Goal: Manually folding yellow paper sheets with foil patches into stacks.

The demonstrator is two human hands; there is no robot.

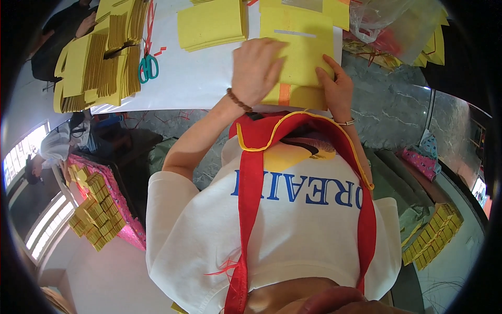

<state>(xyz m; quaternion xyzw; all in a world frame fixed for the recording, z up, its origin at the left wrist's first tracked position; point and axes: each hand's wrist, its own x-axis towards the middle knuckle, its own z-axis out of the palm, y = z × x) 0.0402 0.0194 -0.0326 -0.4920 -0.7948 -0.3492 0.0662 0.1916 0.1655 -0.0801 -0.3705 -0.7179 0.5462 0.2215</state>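
Note:
A yellow paper piece [303,60], folded like an envelope, lies at the table's near edge in front of me. It has a pale strip near its far end and an orange patch on its near flap. My left hand [256,72] is over its left side, fingers apart and slightly blurred, with nothing visible in them. At the right edge, my right hand [338,89] holds the paper, thumb and forefinger on its top face. The other right fingers are partly hidden. Beyond the paper lie more yellow pieces, and a stack of yellow folded paper [212,26] sits to its left.
Green-handled scissors [148,68] and red string [150,21] lie on the white table [183,78]. Tall yellow paper stacks [99,63] stand at left. A clear plastic bag [387,21] is at far right. Another person [55,144] is beside a pink-covered table at left.

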